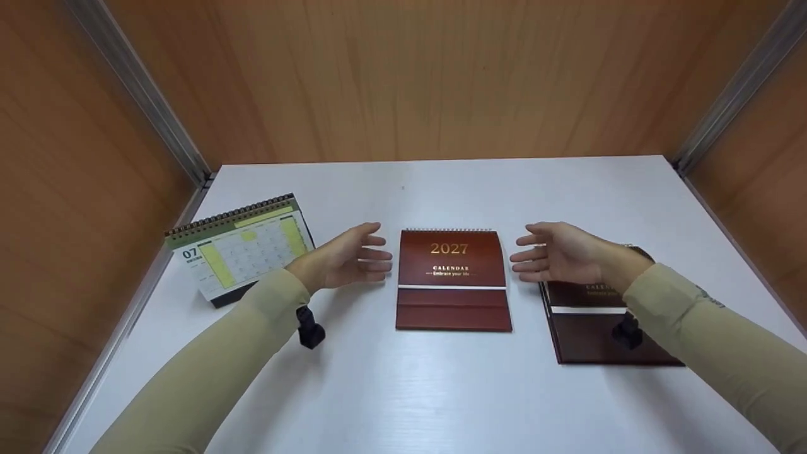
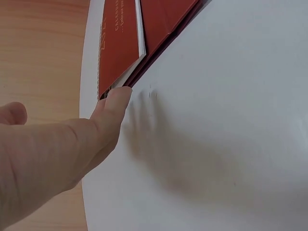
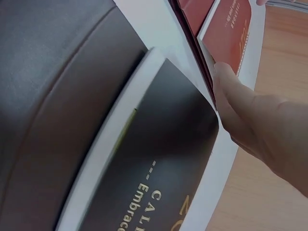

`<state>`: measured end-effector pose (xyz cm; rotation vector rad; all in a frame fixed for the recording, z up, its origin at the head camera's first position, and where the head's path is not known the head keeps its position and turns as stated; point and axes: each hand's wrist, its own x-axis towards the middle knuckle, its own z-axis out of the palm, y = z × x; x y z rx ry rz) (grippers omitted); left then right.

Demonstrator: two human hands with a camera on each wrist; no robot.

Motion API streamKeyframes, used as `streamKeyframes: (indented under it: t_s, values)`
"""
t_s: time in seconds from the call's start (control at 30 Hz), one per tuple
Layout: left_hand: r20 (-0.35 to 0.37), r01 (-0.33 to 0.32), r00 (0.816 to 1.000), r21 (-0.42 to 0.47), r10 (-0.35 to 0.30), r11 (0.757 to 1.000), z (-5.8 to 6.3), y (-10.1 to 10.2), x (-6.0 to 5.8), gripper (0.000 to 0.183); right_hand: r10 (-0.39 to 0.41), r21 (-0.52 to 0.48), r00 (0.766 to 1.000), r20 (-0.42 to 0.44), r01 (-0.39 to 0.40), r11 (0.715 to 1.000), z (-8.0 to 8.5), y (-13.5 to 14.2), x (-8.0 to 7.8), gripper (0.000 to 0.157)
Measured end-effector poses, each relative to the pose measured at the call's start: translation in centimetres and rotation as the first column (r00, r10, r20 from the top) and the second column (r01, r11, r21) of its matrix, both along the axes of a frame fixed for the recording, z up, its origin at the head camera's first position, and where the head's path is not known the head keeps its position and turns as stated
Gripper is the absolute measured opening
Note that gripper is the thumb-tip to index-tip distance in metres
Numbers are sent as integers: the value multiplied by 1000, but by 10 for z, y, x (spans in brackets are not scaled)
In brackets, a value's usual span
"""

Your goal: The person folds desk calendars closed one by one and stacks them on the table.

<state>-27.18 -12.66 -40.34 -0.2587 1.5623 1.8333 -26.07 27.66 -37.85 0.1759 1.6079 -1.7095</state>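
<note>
A red 2027 desk calendar (image 1: 452, 258) stands at the middle of the white table, its wire binding along the far edge. My left hand (image 1: 350, 257) hovers just left of it, fingers straight and pointing inward. On the other side my right hand (image 1: 561, 253) mirrors that pose, a small gap from the calendar in the head view. Neither hand holds anything. Beneath the right hand and forearm is a dark brown calendar (image 1: 605, 337), partly hidden by them. In the right wrist view the dark calendar (image 3: 159, 125) fills much of the frame.
A spiral calendar with a green and white page marked 07 (image 1: 243, 249) stands tilted at the left, beyond the left forearm. Wooden panels (image 1: 403, 82) enclose the white table (image 1: 403, 391) at the back and both sides.
</note>
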Motion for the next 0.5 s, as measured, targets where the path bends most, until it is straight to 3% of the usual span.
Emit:
streamKeyframes:
  t_s: [0.5]
  values:
    - [75, 7, 997, 31, -9, 1000, -10, 4, 3, 77, 56, -29, 998, 18, -56, 998, -15, -1, 3, 73]
